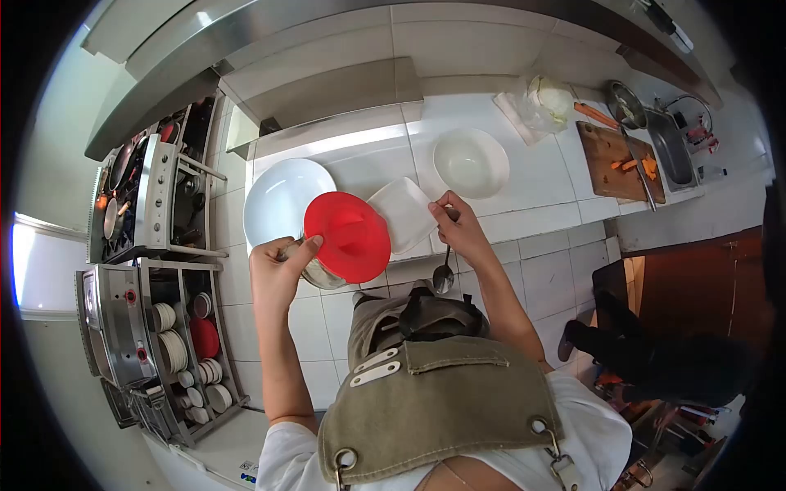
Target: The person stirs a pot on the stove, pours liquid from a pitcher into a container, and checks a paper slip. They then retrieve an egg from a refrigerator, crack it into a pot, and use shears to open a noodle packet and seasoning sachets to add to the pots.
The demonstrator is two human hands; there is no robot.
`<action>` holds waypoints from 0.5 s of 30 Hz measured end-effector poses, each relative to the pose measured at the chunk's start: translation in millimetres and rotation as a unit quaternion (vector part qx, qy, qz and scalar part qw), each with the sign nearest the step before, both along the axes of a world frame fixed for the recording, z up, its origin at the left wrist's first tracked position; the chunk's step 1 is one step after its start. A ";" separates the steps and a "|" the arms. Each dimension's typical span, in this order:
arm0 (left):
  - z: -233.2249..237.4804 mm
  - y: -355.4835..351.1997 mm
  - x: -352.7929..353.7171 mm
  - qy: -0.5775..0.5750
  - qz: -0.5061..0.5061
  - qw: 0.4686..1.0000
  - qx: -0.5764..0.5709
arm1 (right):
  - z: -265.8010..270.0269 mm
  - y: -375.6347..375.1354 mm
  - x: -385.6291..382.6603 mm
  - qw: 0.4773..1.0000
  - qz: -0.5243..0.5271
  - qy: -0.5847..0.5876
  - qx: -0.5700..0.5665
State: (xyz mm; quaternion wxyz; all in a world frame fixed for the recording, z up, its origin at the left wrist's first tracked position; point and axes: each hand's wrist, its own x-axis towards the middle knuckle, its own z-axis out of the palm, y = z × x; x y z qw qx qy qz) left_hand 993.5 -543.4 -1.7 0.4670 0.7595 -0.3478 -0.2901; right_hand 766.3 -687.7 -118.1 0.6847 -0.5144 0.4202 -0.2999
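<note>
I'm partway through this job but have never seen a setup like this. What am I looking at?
There is no machine: one camera, worn on a person's head, looks forward and down, giving this single picture. The two bare hands are the wearer's. The left hand holds a red lid together with a see-through container; its contents are hard to tell. The right hand holds a spoon, bowl end down. On the white counter are a round plate, a square dish, a bowl and a cutting board bearing orange pieces.
</note>
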 end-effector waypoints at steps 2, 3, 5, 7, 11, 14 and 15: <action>-0.4 0.5 1.6 -0.005 -0.002 1.000 0.005 | 1.2 -0.1 -0.2 1.000 0.003 0.002 -0.002; 0.3 0.4 1.8 -0.011 -0.002 1.000 0.007 | 2.2 -0.1 -0.3 1.000 0.006 0.004 -0.004; 1.9 -0.2 1.6 -0.017 -0.002 1.000 0.009 | 4.9 0.6 0.8 1.000 0.005 0.004 0.006; 3.5 -1.5 0.5 -0.024 -0.003 1.000 0.011 | 4.7 1.2 2.1 1.000 0.004 0.005 0.015; 4.5 -3.3 1.3 -0.042 -0.002 0.999 0.031 | 0.3 2.7 4.1 1.000 0.000 -0.004 0.008; 4.0 -5.4 1.4 -0.059 -0.003 0.998 0.038 | -1.1 3.4 4.8 1.000 -0.001 -0.006 0.009; 3.4 -5.9 2.2 -0.059 -0.007 0.998 0.038 | -1.6 3.3 5.0 1.000 -0.003 -0.005 0.007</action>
